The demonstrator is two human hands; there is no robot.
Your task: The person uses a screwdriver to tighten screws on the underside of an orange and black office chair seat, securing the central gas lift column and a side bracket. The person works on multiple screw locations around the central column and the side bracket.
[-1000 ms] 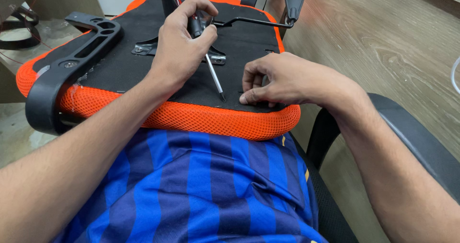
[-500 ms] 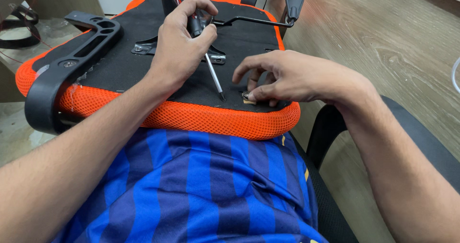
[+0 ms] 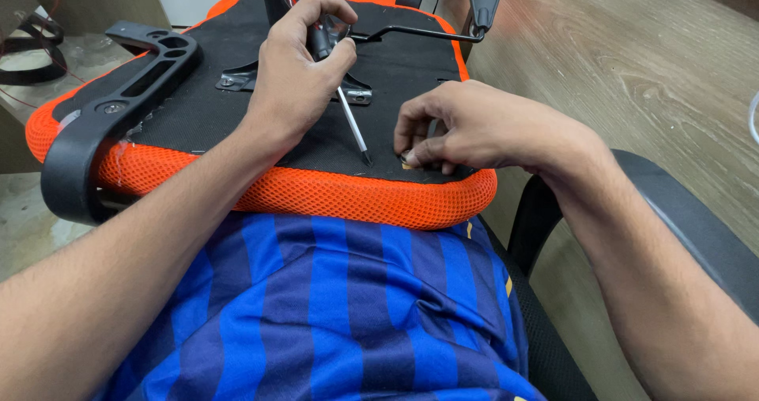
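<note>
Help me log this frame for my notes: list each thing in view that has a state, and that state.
Left hand: closed round the screwdriver handle.
Screwdriver: tilted, tip down on the seat underside.
Right hand: fingers pinched on a small part beside the tip; the part is too hidden to name.
Chair seat: upside down across the lap, black base up.
Armrest: attached at the seat's left edge.
Lever: sticking out from the mechanism.

Chair-assembly workshop: upturned seat (image 3: 261, 144), screwdriver (image 3: 340, 85)
</note>
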